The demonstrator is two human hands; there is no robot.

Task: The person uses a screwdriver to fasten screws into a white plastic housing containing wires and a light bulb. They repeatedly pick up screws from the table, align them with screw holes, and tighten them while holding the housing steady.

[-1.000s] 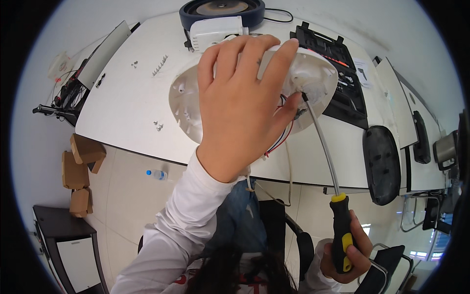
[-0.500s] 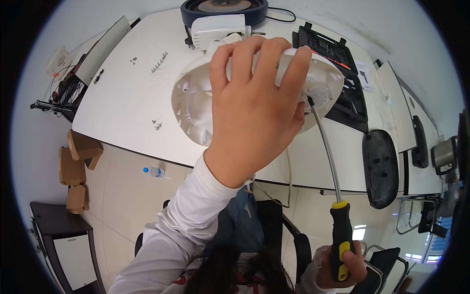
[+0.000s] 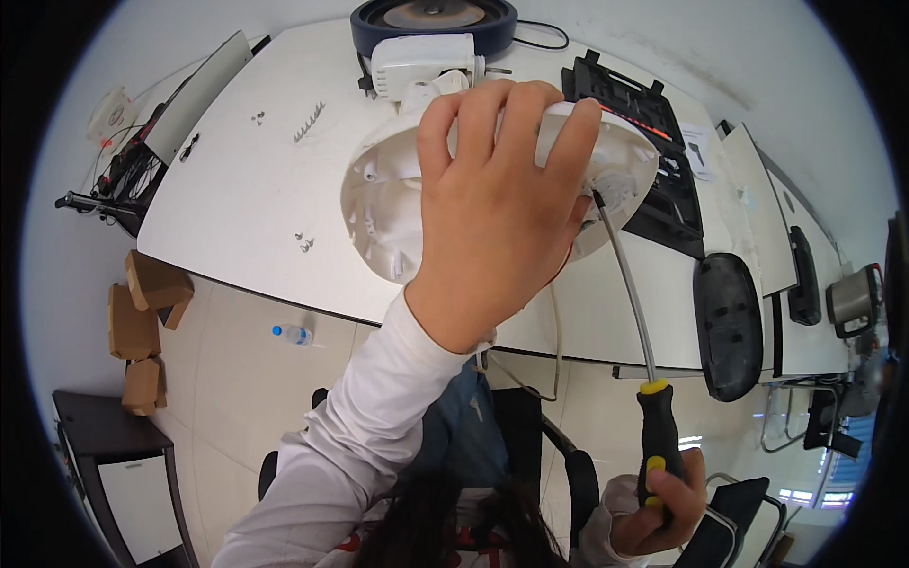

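Note:
Across the rim of a hollow white plastic fan base (image 3: 383,213), the fingers of my left hand (image 3: 497,208) are curled, holding it tilted above the table with its ribbed inside facing me. A long screwdriver (image 3: 658,426) with a black and yellow handle is gripped in my right hand (image 3: 668,506), at the lower right. Its dark tip reaches into the base beside a round moulded part (image 3: 615,186), just right of my left thumb. Whether a screw sits under the tip is too small to tell. My left hand hides the middle of the base.
Behind the base lies a white motor housing (image 3: 421,62) near a round dark-blue object (image 3: 360,28). To the right are an open black tool case (image 3: 682,213) and a black oval cover (image 3: 727,327). Small screws (image 3: 308,123) lie on the left of the table (image 3: 232,199).
The screwdriver handle and my right-hand fingers have turned slightly, with the tip staying at about the same spot in the base. My left hand keeps its hold. The view has shifted a little.

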